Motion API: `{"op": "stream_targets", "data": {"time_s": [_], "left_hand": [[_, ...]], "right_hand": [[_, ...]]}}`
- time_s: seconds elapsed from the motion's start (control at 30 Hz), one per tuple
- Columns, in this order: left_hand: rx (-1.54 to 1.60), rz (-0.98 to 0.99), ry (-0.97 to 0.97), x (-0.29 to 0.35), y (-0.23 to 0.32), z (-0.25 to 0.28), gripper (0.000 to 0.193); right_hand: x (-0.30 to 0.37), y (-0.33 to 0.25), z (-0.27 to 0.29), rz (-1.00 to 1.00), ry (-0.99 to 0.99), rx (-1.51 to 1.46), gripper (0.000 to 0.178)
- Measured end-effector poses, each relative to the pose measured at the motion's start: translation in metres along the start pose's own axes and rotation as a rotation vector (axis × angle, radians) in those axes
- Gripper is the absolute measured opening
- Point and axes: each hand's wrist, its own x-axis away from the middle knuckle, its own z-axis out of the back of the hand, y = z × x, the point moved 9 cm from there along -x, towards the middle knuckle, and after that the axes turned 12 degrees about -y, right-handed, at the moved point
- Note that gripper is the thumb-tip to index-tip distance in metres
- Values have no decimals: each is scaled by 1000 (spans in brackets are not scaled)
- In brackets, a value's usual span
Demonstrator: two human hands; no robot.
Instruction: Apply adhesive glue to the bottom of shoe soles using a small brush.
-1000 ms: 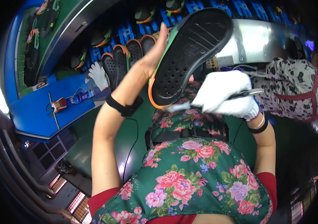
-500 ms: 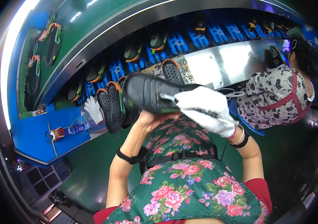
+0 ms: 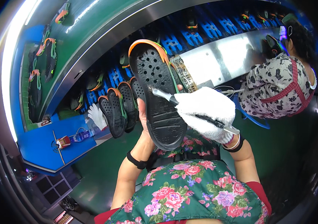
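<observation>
My bare left hand (image 3: 144, 125) grips a black shoe sole (image 3: 162, 123) from beneath, thumb along its left edge and a fingertip showing at the right edge. The sole stands toe end away from me, its holed face toward me, with an orange and green rim around the far end. In a white knitted glove, my right hand (image 3: 205, 114) is closed around a slim brush (image 3: 162, 94). The brush's pale tip touches the middle of the sole, just below the holes, where the surface looks wet. Its metal handle end sticks out near my wrist.
Several similar soles (image 3: 116, 112) stand to the left, beside a white glove (image 3: 97, 116). A blue table (image 3: 41, 143) holds a bottle (image 3: 81, 136). Behind runs a conveyor with blue racks (image 3: 213, 31). A person in a floral smock (image 3: 274, 89) sits at the right.
The sole has turned from lying crosswise with its ribbed side showing to standing lengthwise with its holed face toward me. The brush has shifted slightly left onto that face.
</observation>
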Motion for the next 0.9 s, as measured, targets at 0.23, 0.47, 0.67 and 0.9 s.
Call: {"op": "stream_targets", "data": {"time_s": [0.23,0.47,0.67,0.9], "left_hand": [[188,31,13,-1,-17,0,95],[-234,139,377,32,-21,63,92],[183,9,-16,-1,-19,7,96],[180,33,78,-14,-17,5,100]], "right_hand": [[-17,0,-3,37,-95,82,40],[-28,-16,-15,116,-85,169,38],[-24,-3,-1,84,17,116,36],[-18,-3,-7,88,9,18,31]]}}
